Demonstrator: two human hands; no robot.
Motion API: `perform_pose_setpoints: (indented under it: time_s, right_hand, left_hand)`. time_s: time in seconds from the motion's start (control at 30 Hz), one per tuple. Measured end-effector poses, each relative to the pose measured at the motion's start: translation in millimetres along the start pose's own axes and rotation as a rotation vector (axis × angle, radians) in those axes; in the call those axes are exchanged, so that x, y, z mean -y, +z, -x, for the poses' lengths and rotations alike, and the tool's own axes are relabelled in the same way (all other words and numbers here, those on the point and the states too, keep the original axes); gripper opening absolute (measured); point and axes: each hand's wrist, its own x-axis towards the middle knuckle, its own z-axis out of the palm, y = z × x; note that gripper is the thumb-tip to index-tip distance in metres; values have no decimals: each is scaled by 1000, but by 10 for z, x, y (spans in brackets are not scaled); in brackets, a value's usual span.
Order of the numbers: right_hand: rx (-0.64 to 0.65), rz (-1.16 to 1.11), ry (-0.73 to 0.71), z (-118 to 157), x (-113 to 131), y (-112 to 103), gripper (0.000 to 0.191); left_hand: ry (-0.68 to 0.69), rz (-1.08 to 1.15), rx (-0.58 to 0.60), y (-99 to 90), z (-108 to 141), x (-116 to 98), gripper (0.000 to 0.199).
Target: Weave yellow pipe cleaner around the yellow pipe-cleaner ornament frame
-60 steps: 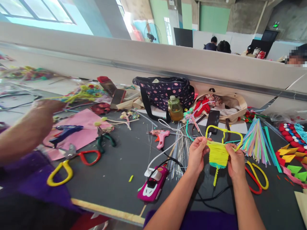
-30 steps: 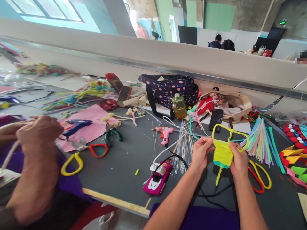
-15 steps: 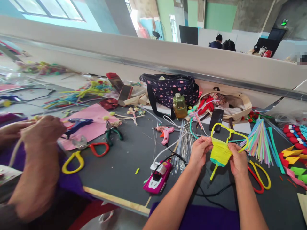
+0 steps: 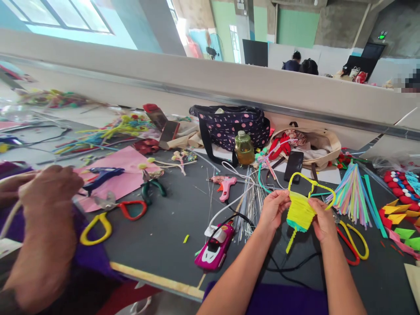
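Yellow wrapped piece [image 4: 299,213]: between the two hands, above the table, tilted; two loops rise from its top, a teal band [image 4: 295,225] edges its bottom, and a yellow stem [image 4: 291,243] hangs below
Left hand [image 4: 274,211]: thumb and fingers pinched together on the piece's upper left corner
Right hand [image 4: 323,217]: clamped on its right side, thumb on the front, just below the right loop
Near scissors [image 4: 355,240]: beside the right wrist, red and yellow handles showing, blades partly covered
Silver wires [image 4: 245,218]: a loose bundle left of the left hand
Pink glue gun [image 4: 225,186]: flat, beyond the purple toy car [image 4: 215,249]
Black cable [image 4: 295,267]: passes beneath the forearms
Pastel stems [image 4: 352,197]: fanned out right of the piece, next to teal strips [image 4: 374,205]
Behind the hands: black phone [image 4: 294,166], cream bag [image 4: 328,146], bottle [image 4: 244,148], patterned bag [image 4: 226,127]
Farther left: pink sheet [image 4: 129,159] under a blue glue gun [image 4: 105,176]; green-handled pliers [image 4: 154,189] and far scissors [image 4: 98,227] close by; a co-worker's hand [image 4: 49,188]
Surface: dark grey table [image 4: 154,240], pale wooden front edge
Room: pale partition [image 4: 197,70], seated people [image 4: 292,63], windows [image 4: 65,15], green sign [image 4: 382,36]
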Motion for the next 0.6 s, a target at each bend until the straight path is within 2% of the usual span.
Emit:
perform_pose_setpoints:
  time_s: [0.13,0.27,0.37,0.6]
  right_hand:
    - [11,-30,15,-51,-46,-7,30]
    - [42,-86,-27,-84,-85,1,33]
    - [54,-64,-30,-79,-111,25,34]
    - [-18,-30,-12,-77,-167,55,36]
  left_hand:
    - [0,24,-3,-25,-34,25,30]
    - [107,87,-90,-78,-98,16,28]
    - [150,109,-101,-108,-133,10,27]
    - [43,67,-44,-67,-108,47,23]
